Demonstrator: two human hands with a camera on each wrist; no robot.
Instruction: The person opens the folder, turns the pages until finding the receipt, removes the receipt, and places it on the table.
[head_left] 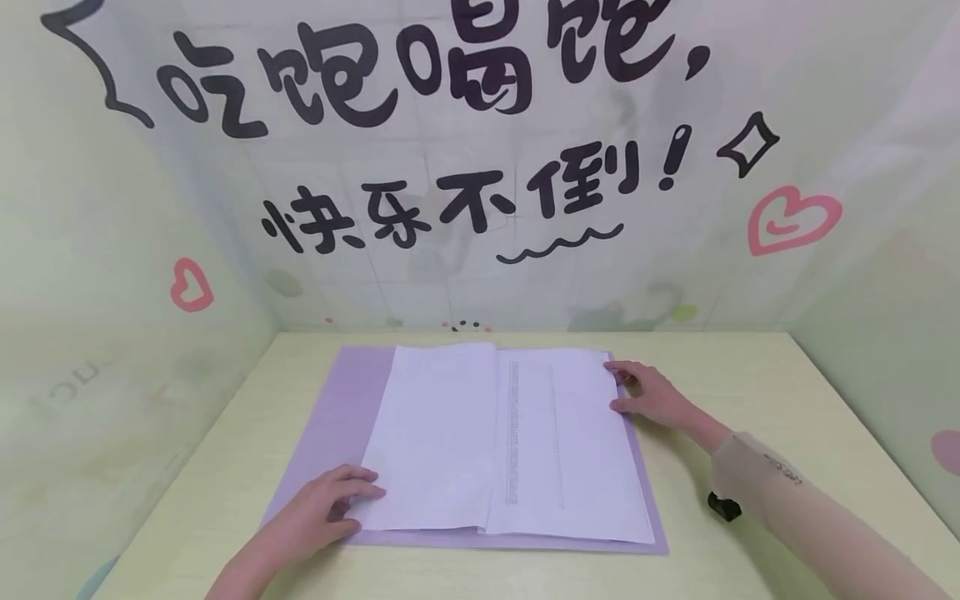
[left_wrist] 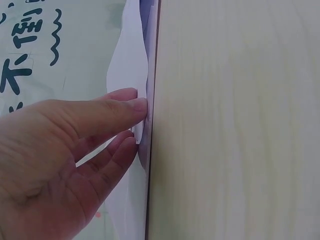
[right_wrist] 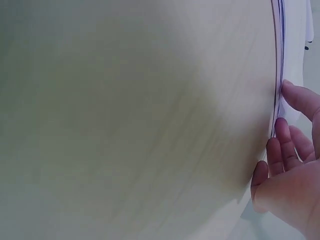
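A light purple folder (head_left: 360,400) lies open on the table with white sheets inside. The left sheet (head_left: 435,433) looks blank; on the right page (head_left: 592,450) run thin vertical printed columns. My left hand (head_left: 318,508) rests at the lower left corner of the left sheet, fingers loosely bent over its edge. In the left wrist view the thumb (left_wrist: 132,106) and fingertips lie along the paper's edge. At the upper right edge of the right page, my right hand (head_left: 652,396) touches the margin with thumb and fingers spread. The right wrist view shows these fingertips (right_wrist: 281,125) beside the stacked edges.
The pale wooden table (head_left: 720,567) stretches around the folder. A printed backdrop (head_left: 450,283) with black lettering and pink hearts stands behind and on both sides. Under the right sleeve (head_left: 810,500) shows a small black object (head_left: 723,507).
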